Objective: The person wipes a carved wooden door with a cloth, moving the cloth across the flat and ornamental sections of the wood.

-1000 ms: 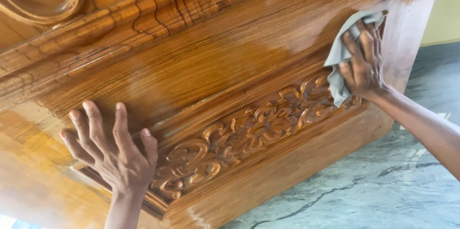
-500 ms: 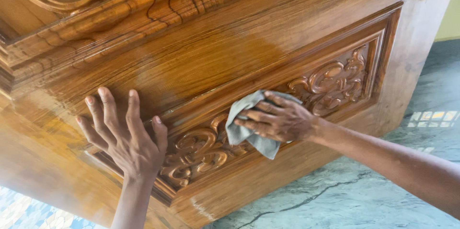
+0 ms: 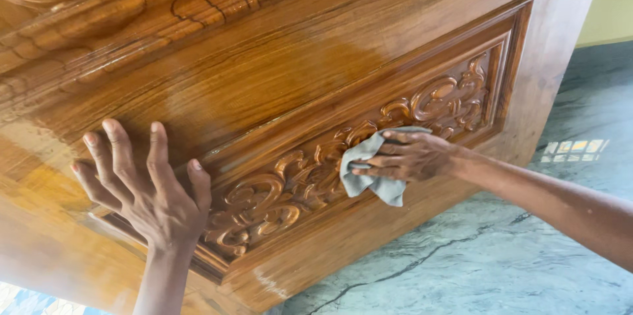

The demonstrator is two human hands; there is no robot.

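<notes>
Since half a second ago the right hand (image 3: 412, 155), fingers clamped on the grey cloth (image 3: 366, 171), has stayed mid-way along the carved panel (image 3: 343, 157), its left scrolls seemingly unwiped, while the left hand (image 3: 153, 186) rests spread flat.

Bright, even daylight lit the scene. Soft glare gleamed on the glossy wooden door (image 3: 277, 84), strongest lower left. The picture was sharp, with faint blur at the corners.
</notes>
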